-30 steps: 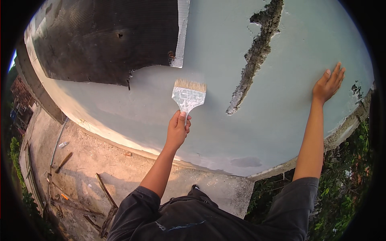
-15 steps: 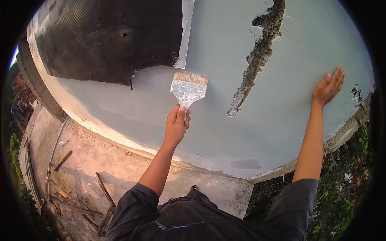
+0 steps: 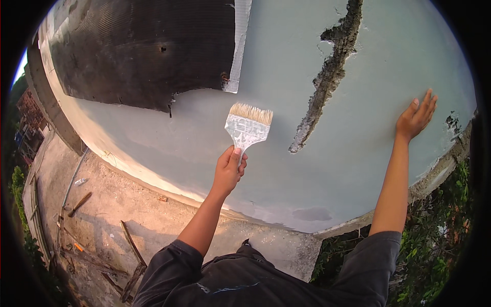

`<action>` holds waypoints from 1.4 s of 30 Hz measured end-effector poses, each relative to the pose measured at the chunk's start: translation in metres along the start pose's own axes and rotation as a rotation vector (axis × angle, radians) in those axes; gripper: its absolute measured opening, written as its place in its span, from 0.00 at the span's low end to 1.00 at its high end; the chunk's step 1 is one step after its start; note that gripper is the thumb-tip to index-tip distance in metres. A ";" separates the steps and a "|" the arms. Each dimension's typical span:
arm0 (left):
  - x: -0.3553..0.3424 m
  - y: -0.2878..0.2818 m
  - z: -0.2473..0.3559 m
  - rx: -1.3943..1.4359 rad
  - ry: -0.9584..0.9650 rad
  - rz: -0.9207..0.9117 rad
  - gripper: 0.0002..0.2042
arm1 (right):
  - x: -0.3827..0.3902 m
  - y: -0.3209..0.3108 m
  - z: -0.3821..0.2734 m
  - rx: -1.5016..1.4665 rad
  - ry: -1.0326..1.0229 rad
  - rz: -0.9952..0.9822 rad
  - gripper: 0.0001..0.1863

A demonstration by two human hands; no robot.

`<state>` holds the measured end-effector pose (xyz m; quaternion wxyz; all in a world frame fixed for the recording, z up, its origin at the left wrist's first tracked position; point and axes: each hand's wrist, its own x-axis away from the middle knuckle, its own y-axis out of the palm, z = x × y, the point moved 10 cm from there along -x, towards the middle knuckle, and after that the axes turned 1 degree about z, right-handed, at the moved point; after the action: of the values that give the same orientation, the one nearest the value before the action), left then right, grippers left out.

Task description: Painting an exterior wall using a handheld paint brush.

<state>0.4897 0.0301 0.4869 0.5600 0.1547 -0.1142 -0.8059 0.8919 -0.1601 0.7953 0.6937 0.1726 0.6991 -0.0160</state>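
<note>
The left hand (image 3: 228, 170) grips a wide flat paintbrush (image 3: 247, 132) by its handle, thumb on the near side and fingers curled around behind, with the bristles (image 3: 251, 113) pointing up and the whole brush tilted slightly to the right. The brush is in front of a pale blue-green wall (image 3: 365, 153), near the middle of the view; whether the bristles touch the wall cannot be told. Whitish, streaky paint covers the broad part of the brush below the bristles. The right hand (image 3: 416, 118) holds nothing: it is spread flat, fingers pointing up, and appears to rest on the wall far to the right. Between the two hands, a rough grey groove (image 3: 332, 71) runs down the wall at a slant, its lower tip to the right of the brush. Above and to the left of the brush is a dark ribbed sheet (image 3: 148, 51) with a ragged lower edge and a pale strip (image 3: 241, 48) down its right side. Lower left, long wooden pieces (image 3: 133, 243) lie on a concrete floor (image 3: 117, 204), while green foliage (image 3: 434, 243) fills the lower right
</note>
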 end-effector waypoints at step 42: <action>-0.010 -0.094 -0.049 -0.029 -0.042 0.169 0.18 | -0.002 -0.004 -0.013 -0.024 -0.080 0.041 0.26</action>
<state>0.4296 0.0715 0.4095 0.6257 0.1194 -0.1267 -0.7604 0.8779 -0.1612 0.7966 0.7234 0.1779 0.6671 -0.0002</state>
